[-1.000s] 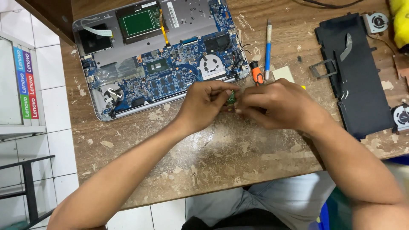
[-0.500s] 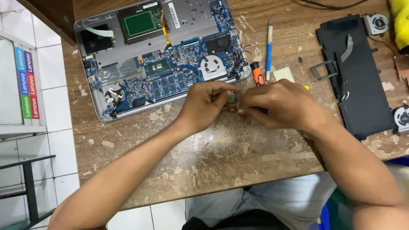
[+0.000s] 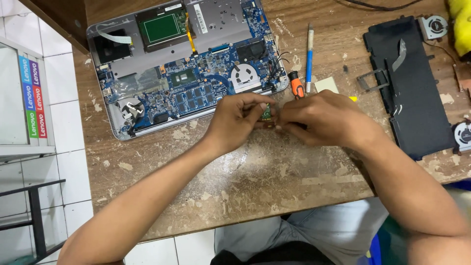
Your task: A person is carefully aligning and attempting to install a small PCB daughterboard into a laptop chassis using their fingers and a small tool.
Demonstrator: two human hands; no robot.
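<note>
My left hand (image 3: pixel 236 120) and my right hand (image 3: pixel 324 119) meet over the worn wooden table (image 3: pixel 255 181), just in front of an opened laptop (image 3: pixel 186 64). Both pinch a small green circuit board (image 3: pixel 266 113) between their fingertips; most of it is hidden by the fingers. The laptop lies with its cover off, showing a blue mainboard, a fan and a green card. An orange-handled screwdriver (image 3: pixel 296 86) lies just behind my right hand, its tip hidden.
A blue and white pen-like tool (image 3: pixel 309 58) lies beside the laptop. A black battery pack (image 3: pixel 417 83) sits at the right, with small fans (image 3: pixel 434 26) at the top right and right edge. A white tiled floor and a glass shelf lie to the left.
</note>
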